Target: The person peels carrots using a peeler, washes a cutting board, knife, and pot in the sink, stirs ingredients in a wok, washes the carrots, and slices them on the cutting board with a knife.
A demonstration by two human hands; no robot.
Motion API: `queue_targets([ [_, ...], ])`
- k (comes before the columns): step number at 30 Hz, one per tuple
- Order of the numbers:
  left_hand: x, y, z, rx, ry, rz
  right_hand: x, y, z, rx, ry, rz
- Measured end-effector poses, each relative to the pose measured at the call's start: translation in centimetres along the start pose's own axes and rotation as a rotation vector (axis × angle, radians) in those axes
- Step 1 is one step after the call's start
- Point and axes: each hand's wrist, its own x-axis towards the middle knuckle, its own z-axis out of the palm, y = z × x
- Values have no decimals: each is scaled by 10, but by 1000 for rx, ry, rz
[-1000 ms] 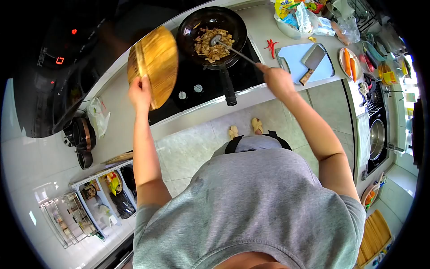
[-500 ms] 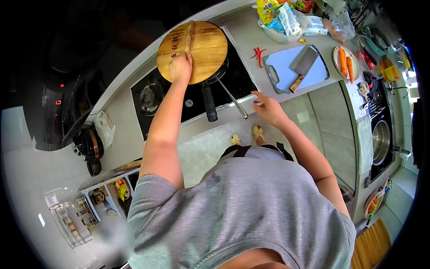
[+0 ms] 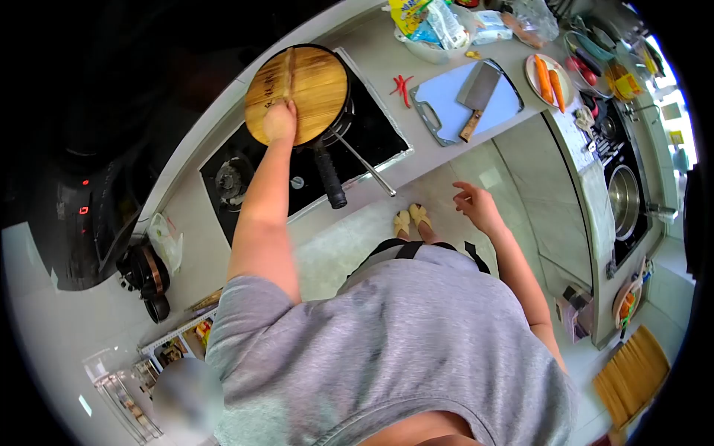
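A round wooden lid (image 3: 318, 93) lies over a dark pan (image 3: 328, 178) on the black gas stove (image 3: 375, 137), with the pan's rim showing along its right edge. My left hand (image 3: 280, 120) is closed around the near end of the lid's wooden bar handle. Beside the pan's black handle, a metal utensil handle (image 3: 372, 171) sticks out toward me. My right hand (image 3: 477, 207) hangs in the air over the floor, right of the stove, fingers loosely apart and holding nothing. What is in the pan is hidden beneath the lid.
Right of the stove, a cleaver (image 3: 478, 91) rests on a blue cutting board (image 3: 440, 93), near red chilies (image 3: 402, 89). Farther right are carrots on a plate (image 3: 569, 85) and a sink (image 3: 623, 197). A bowl of packets (image 3: 435, 53) stands behind the board.
My right hand has drawn away from the stove, toward the right and nearer my body. My left hand keeps hold of the lid. The whole view has shifted somewhat.
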Motion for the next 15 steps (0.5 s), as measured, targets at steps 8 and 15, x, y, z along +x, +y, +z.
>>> queue_targets([
  [8, 5, -12, 20, 42, 29, 86, -25, 18, -4, -57, 157, 63],
  [15, 21, -13, -7, 17, -228, 187, -43, 39, 3, -127, 223, 80],
])
